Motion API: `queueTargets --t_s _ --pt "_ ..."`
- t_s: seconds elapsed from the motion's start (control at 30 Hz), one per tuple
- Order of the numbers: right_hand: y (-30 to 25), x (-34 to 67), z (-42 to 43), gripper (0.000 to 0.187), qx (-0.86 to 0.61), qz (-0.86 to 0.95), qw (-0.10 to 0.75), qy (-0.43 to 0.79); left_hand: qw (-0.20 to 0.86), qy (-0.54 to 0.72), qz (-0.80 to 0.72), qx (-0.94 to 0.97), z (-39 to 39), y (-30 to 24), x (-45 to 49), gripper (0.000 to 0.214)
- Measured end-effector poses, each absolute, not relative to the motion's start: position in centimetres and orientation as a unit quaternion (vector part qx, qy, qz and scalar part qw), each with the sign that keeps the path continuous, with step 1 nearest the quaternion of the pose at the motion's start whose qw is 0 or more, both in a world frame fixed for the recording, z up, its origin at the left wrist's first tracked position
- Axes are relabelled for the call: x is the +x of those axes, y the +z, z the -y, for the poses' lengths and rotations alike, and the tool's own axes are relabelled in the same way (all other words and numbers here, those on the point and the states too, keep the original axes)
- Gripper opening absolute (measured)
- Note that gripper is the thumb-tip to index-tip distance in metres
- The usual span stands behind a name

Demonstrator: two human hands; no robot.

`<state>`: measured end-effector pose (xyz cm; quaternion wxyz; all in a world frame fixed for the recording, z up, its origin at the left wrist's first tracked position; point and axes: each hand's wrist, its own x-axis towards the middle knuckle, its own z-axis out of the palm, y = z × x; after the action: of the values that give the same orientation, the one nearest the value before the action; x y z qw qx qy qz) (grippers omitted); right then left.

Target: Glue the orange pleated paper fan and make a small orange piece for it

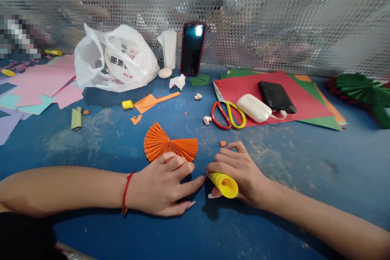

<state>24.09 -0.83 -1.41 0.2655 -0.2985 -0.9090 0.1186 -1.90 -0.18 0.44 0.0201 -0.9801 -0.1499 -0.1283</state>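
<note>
- Two large things, a white plastic bag (122,61) and red paper (240,87) with scissors (228,114), lie well beyond the fingers and obstruct nothing.
- Orange pleated fan (170,146): light, springy, crushable. The left hand (164,189) lies spread flat, gripping nothing, fingertips on its near edge. Best grasped at the pinched centre.
- Yellow glue tube (224,183): light, smooth, stiff. The right hand (243,170) is wrapped closed around it.

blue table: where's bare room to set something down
Widest bare patch: blue tabletop right of the right hand, which grips a yellow glue tube, below the red paper sheet. Another lies between the olive lighter, the orange pleated paper fan and the left hand. Crowded: around the white plastic bag and red-and-yellow scissors.
</note>
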Motion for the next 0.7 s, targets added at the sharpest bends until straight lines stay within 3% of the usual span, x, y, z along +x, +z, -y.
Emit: queueTargets --t_s 0.23,0.7 --pt "-1.18 24.04 1.07 0.029 -0.297 0.911 0.259 0.123 0.025 -0.134 0.152 -0.979 0.21 0.44 -1.88 0.046" --pt "-1.0 24.01 1.09 0.036 -0.296 0.908 0.276 0.111 0.036 -0.122 0.156 -0.98 0.3 0.36 -1.97 0.049"
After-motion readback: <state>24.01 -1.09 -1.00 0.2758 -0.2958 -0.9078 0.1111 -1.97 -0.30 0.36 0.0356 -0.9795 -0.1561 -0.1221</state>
